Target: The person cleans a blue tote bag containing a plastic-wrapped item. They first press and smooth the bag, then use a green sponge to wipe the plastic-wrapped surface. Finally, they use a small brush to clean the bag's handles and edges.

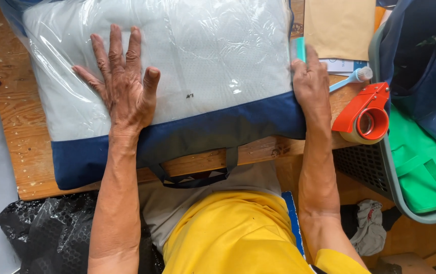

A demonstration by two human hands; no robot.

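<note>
Two hands of mine are on one big soft pillow in a clear plastic bag with a dark blue cloth edge [177, 66]. Nearest to me, the bag's dark strap handle [195, 175] hangs over the front edge of the worn wooden table [20, 127]. The pillow bag lies flat on that table and covers most of it.

My left hand [124, 83] lies flat on top of the plastic, fingers spread wide, palm down. It is not closed around anything; it just presses on the bag. My right hand [310, 83] is against the right side of the bag. Its fingers curl over the edge there, and it may be pinching the plastic, but I cannot tell for sure.

Just right of that hand sits a red tape holder with a roll of brown tape [365, 114]. A light blue toothbrush [350, 79] lies a bit past it. Farther back is a flat brown paper envelope [339, 25]. Off to the right, beside the table, is a grey basket with green cloth inside [421, 177].
</note>
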